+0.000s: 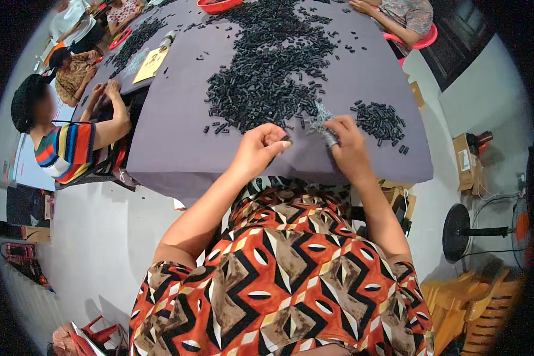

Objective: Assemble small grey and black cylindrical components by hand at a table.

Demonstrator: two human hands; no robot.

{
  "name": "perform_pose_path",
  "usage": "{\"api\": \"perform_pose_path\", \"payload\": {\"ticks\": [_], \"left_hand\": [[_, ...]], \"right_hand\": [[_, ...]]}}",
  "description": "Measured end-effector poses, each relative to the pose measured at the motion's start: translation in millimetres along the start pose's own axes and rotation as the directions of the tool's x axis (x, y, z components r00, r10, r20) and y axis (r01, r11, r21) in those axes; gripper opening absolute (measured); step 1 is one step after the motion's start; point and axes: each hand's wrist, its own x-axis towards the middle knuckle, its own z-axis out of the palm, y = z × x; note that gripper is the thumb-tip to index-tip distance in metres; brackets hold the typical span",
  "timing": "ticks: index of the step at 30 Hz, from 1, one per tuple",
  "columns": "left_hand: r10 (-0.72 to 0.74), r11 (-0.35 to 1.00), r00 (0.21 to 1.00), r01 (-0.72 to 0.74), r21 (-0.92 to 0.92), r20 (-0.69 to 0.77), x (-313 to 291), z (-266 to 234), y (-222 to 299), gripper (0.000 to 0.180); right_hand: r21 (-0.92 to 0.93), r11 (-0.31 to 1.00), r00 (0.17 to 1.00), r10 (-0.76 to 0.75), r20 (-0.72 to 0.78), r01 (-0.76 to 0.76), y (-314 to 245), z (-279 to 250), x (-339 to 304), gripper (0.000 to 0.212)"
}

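My left hand (pixel 257 147) is closed just over the front edge of the table, thumb and fingertips pinching a small black plastic piece (pixel 286 138). To its right, my right hand (pixel 350 147) is slightly blurred. Its fingers are bent together beside a small heap of thin silver metal parts (pixel 319 115) and a grey ribbed cylindrical thing (pixel 329 137); whatever is between the fingertips is hidden. A large pile of small black plastic pieces (pixel 261 89) spreads away beyond both hands. Right of my right hand lies a smaller pile of similar pieces (pixel 381 122).
A grey cloth covers the table (pixel 178 118). A red basket (pixel 218 6) stands at the far edge. Several people sit along the left, one in a striped shirt (pixel 68 148); another person (pixel 403 18) is far right. A black fan (pixel 457 232) and yellow chairs (pixel 469 308) stand at right.
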Motion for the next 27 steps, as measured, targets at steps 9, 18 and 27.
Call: {"api": "perform_pose_path", "payload": {"ticks": [9,18,27], "left_hand": [[-0.114,0.97,0.993,0.115,-0.215,0.021,-3.5,1.1,1.1,0.016],[-0.005,0.982,1.0,0.003,-0.19,-0.01,0.3,-0.9,-9.5,0.01],[-0.029,0.999,0.999,0.028,-0.032,-0.041,13.8,8.6,-19.8,0.011]], "right_hand": [[-0.248,0.957,0.969,-0.091,0.23,0.149,2.4,32.8,23.6,0.018],[0.112,0.992,0.976,0.034,0.216,-0.059,-25.9,17.8,29.6,0.019],[0.141,0.989,0.978,0.023,0.208,-0.053,-7.5,30.5,29.4,0.015]]}}
